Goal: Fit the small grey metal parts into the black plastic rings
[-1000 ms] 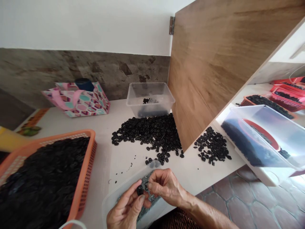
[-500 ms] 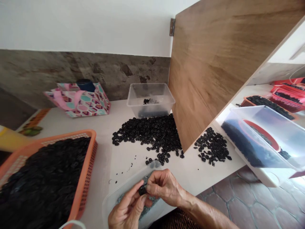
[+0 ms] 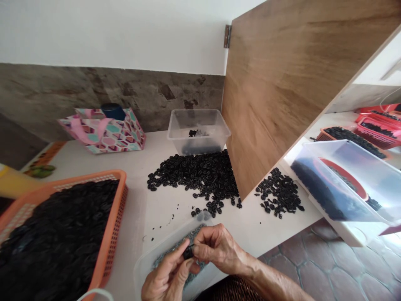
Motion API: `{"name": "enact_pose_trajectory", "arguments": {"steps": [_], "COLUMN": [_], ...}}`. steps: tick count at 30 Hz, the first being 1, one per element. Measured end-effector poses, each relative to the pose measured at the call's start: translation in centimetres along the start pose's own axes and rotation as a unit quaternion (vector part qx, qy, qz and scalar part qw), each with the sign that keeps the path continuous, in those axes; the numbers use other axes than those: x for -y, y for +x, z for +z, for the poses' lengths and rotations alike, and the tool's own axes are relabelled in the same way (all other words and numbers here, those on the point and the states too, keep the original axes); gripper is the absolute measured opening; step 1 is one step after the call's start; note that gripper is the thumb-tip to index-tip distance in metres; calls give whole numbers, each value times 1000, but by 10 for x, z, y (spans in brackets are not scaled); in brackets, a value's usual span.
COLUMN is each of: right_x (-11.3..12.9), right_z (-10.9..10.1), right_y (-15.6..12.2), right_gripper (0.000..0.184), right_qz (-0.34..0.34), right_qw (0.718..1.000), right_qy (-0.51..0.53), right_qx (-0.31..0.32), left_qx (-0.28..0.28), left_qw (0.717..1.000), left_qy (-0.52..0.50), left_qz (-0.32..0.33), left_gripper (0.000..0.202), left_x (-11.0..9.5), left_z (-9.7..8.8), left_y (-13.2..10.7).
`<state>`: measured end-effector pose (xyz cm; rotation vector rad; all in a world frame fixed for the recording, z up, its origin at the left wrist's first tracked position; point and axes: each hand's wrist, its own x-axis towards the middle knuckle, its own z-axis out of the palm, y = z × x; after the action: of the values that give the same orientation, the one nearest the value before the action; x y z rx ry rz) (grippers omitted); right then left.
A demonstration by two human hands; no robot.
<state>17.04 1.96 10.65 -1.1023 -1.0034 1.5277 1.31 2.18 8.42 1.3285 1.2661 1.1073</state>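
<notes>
Bare table (image 3: 150, 209) ahead of my hands (image 3: 191, 261); orange basket (image 3: 109, 234) blocks left, button pile (image 3: 197, 173) and wooden door (image 3: 282, 92) beyond.

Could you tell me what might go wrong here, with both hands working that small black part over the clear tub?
1. The small black part is pinched only by fingertips of the left hand and right hand; it could slip and vanish among the loose black pieces.
2. The clear tub seems to overhang the table edge, so a nudge might tip it.
</notes>
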Motion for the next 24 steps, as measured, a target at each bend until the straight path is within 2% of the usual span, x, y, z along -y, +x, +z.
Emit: {"name": "enact_pose_trajectory", "arguments": {"steps": [12, 18, 20, 24], "right_x": [6, 6, 7, 8], "right_z": [-6, -6, -5, -5], "right_y": [-6, -8, -9, -10], "right_gripper": [45, 37, 31, 17], "right_qz": [-6, -8, -14, -48], "right_qw": [999, 999, 998, 990], "right_qy": [-31, -40, -58, -132], "right_qx": [27, -2, -9, -24], "left_qx": [-3, -25, -23, 35], "left_qw": [998, 994, 995, 996], "left_qy": [8, 46, 61, 78], "left_qz": [58, 94, 80, -1], "left_gripper": [35, 29, 31, 39], "left_x": [-6, -5, -5, 1], "left_z": [8, 10, 7, -5], "left_y": [1, -1, 1, 9]}}
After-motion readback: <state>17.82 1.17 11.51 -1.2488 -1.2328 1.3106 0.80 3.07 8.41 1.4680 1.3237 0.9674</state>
